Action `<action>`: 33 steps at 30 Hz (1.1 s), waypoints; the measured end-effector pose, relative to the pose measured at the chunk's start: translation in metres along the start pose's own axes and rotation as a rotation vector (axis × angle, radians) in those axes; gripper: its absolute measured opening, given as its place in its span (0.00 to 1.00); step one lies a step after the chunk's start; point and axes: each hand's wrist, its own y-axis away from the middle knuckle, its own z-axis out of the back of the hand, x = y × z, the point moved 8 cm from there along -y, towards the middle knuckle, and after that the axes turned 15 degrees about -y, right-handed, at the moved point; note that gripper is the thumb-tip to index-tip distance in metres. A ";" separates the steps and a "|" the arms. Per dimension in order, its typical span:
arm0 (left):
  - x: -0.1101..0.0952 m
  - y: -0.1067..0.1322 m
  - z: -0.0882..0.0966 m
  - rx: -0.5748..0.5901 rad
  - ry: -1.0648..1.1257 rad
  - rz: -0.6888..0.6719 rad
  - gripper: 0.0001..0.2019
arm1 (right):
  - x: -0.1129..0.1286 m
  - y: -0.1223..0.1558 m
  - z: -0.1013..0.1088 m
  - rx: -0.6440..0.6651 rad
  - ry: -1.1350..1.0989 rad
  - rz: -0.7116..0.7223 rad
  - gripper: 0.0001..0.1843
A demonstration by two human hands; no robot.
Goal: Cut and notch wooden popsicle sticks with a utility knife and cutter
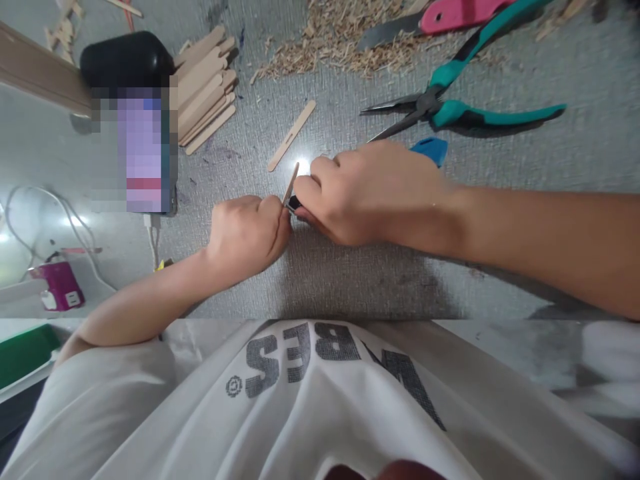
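My left hand (250, 230) is closed around a wooden craft stick (291, 184), whose tip points up between my two hands. My right hand (360, 193) is wrapped round a blue cutter knife (431, 151); its blue end shows behind the hand, and a dark metal front end meets the stick at the left fingertips. Most of the knife and the stick's lower part are hidden by the fingers. Just above lies another craft stick (291, 136) with a small slot cut in its middle.
Teal-handled long-nose pliers (430, 107) lie spread beyond my right hand. Behind are wood shavings (320, 47) and a pink-handled blade (450, 15). Left stand a stack of craft sticks (207, 87), a black object (125, 60), a blurred-out phone (143, 150) with cable, and a purple charger (59, 287).
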 end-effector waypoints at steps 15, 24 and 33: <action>0.001 -0.001 -0.002 0.020 0.028 0.120 0.21 | 0.000 -0.003 0.003 0.103 -0.005 -0.147 0.26; 0.003 0.002 -0.003 -0.049 0.012 0.107 0.22 | 0.001 -0.005 0.004 0.095 -0.076 -0.199 0.27; 0.019 -0.007 -0.002 0.102 0.216 0.221 0.22 | -0.003 -0.007 0.007 0.137 -0.020 -0.187 0.31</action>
